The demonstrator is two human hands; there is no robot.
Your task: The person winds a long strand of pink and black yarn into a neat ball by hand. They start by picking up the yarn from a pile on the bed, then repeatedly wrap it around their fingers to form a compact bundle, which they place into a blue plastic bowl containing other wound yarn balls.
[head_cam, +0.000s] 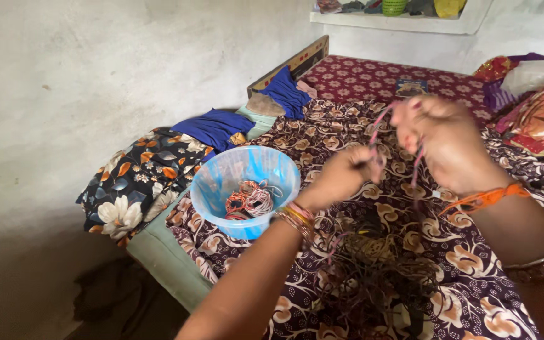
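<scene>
A pink string [378,135] is held up over the bed [360,79] between two hands. The left hand [342,176] is closed in a fist, and the lower end of the string is pinched in it. The right hand [439,141] is seen at about two o'clock from the left one, a little higher, and its fingers are curled tight around the upper part of the string. The right hand is blurred, so it cannot be told just which fingers are pinching. A second bit of string is seen hanging down from the right hand.

Bangles [296,217] are worn on the left wrist, and an orange thread [487,198] is tied around the right wrist.

Below the hands, at six o'clock, a dark tangled pile of strings [376,271] is spread on the flowered bedsheet [473,277]. At nine o'clock from the left hand a blue bowl [221,176] is set on the sheet — inside it a few small coils of wound string [250,201] are kept, orange and white and pink.

Farther off, at eleven o'clock, blue cloths [218,126] are laid on a flowered pillow [133,182] — beside the grey wall [64,82].
</scene>
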